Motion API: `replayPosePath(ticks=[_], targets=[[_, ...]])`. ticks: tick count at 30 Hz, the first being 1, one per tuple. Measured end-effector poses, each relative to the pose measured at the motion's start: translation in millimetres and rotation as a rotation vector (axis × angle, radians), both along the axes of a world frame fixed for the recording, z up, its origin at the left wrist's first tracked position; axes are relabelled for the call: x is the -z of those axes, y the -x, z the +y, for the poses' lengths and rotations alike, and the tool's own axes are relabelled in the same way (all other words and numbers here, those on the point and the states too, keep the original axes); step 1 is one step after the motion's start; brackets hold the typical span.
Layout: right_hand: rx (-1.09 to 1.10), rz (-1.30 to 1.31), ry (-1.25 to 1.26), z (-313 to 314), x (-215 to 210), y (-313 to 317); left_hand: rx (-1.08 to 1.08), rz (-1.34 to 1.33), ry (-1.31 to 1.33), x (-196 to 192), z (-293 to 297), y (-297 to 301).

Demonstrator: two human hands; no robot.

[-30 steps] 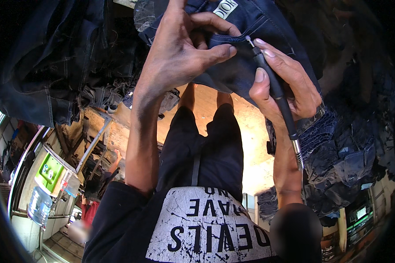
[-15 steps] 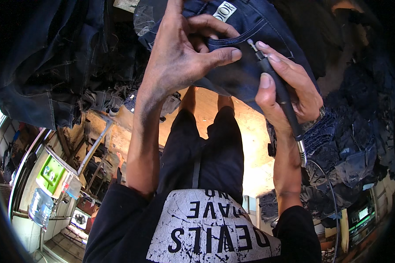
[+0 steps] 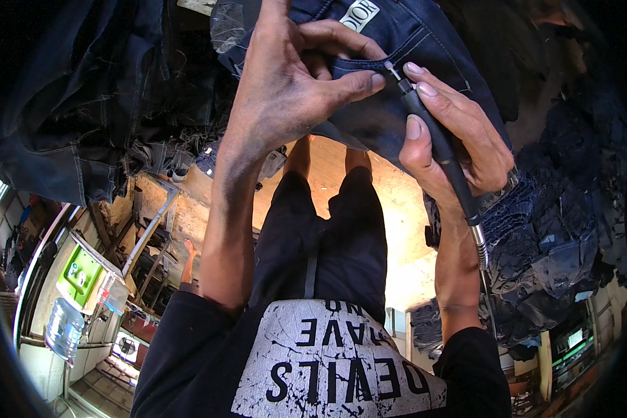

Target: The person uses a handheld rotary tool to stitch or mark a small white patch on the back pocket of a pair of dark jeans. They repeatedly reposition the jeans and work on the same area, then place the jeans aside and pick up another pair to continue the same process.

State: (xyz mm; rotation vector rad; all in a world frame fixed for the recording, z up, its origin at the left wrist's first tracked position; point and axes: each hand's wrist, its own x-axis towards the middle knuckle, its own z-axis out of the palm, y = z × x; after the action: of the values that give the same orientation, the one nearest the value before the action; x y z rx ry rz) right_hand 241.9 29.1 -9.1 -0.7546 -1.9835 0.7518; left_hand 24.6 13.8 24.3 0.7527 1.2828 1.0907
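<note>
A dark blue pair of jeans (image 3: 439, 59) with pale stitching hangs in front of me, a white label near its top. My left hand (image 3: 285, 90) holds it at the curved pocket edge, index finger along the seam and thumb just below; the other fingers are partly hidden. Like a pen, my right hand (image 3: 460, 139) grips a black rotary grinder handpiece (image 3: 444, 145). Its small pale tip is at the pocket edge, close by my left thumb and index fingertip. From its lower end a metal spring sleeve leads into a flexible cable.
Dark denim garments (image 3: 56, 104) hang at the left. Heaps of dark denim (image 3: 543, 216) lie at the right. Farther off at lower left are a green tray (image 3: 82, 277), a clear water bottle (image 3: 64, 327) and a fan (image 3: 125, 346). Sunlit floor (image 3: 404, 223) shows below the jeans.
My right hand has brought the grinder tip slightly left, closer to my left thumb along the pocket edge. The cable below it has swung left. My left hand has barely shifted.
</note>
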Motion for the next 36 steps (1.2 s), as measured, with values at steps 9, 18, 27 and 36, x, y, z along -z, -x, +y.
replayPosePath(ticks=[9,18,27,36], targets=[[0.015,0.013,0.02,-1,3,-3,0.0,-0.17,-0.105,23,-4,5],[0.036,0.04,0.013,-1,6,-4,-0.019,-0.238,-0.019,12,-3,4],[0.093,0.065,0.041,-3,7,-2,0.015,-0.212,0.01,8,-1,4],[0.152,0.04,0.06,-4,3,-2,0.062,-0.138,0.004,8,-2,5]])
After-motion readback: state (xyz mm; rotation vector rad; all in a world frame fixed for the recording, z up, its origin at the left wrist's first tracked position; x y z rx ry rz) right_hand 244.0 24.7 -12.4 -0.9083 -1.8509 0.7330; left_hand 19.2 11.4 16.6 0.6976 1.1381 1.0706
